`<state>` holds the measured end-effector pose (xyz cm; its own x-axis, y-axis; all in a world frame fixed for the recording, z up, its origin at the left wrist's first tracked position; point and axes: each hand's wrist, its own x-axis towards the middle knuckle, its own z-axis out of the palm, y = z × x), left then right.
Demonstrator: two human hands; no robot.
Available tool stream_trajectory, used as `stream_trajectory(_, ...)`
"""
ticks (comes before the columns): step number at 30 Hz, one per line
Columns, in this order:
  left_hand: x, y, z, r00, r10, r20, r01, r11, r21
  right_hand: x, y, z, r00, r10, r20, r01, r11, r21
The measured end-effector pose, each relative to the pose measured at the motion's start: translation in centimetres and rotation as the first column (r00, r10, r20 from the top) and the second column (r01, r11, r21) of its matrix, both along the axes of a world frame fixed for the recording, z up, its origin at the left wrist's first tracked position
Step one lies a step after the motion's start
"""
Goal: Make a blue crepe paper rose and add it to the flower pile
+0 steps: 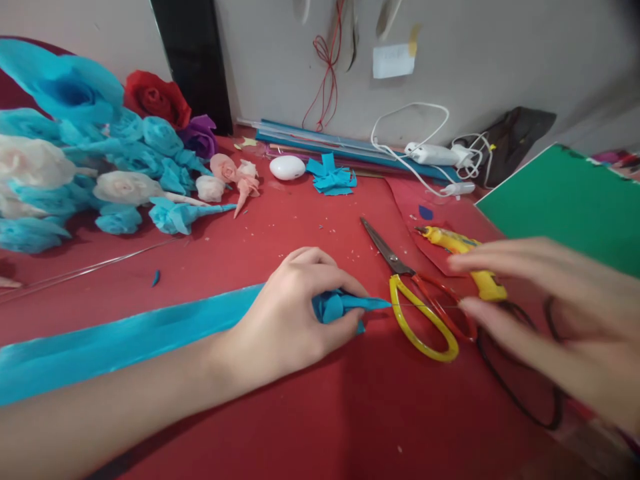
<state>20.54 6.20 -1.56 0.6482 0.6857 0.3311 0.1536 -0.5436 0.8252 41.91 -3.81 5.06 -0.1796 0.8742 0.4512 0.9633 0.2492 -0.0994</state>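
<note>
My left hand (295, 307) is closed around a blue crepe-paper flower (333, 307), whose twisted tip points right between thumb and fingers. From that tip a thin dark thread or wire (425, 305) runs right toward my other thumb. My right hand (560, 320), smeared by motion, has its thumb and fingers spread apart; whether the thin line touches it I cannot tell. A long blue crepe-paper strip (150, 330) extends left from behind my left wrist. Scissors (425, 320) with one yellow and one red handle lie between the hands, under the thin line.
A yellow glue gun (465, 253) lies behind my right fingers, its dark cord beneath the hand. Finished paper flowers (125, 147) crowd the back left. A white egg-shaped object (287, 167) and blue scraps (331, 177) sit farther back. A green board (575, 207) stands right.
</note>
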Motion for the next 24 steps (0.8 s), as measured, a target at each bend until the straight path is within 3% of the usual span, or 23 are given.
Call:
stream_trajectory(1, -0.1, 0.0, 0.0, 1.000, -0.002, -0.005, 0.002, 1.000, -0.009, -1.1, 0.0, 0.0, 0.994, 0.104, -0.012, -0.105, 0.993, -0.053)
stream_trajectory(4, -0.2, 0.0, 0.2, 1.000, -0.023, -0.021, 0.022, 0.999, -0.050, -3.0, 0.9, -0.6, 0.982, 0.186, 0.012, -0.184, 0.978, -0.100)
stream_trajectory(10, -0.4, 0.1, 0.6, 0.996, -0.087, -0.013, 0.082, 0.976, -0.202, -3.2, 2.3, -1.9, 0.978, 0.205, -0.040, -0.209, 0.963, -0.173)
stream_trajectory(15, -0.1, 0.2, 0.4, 0.996, -0.086, -0.015, 0.080, 0.971, -0.226, -3.8, 1.9, -1.9, 0.976, 0.171, -0.134, -0.198, 0.952, -0.232)
stream_trajectory(24, -0.2, 0.3, 0.5, 0.995, -0.101, -0.025, 0.093, 0.969, -0.228, -4.0, 1.9, -2.2, 0.974, 0.177, -0.139, -0.201, 0.963, -0.182)
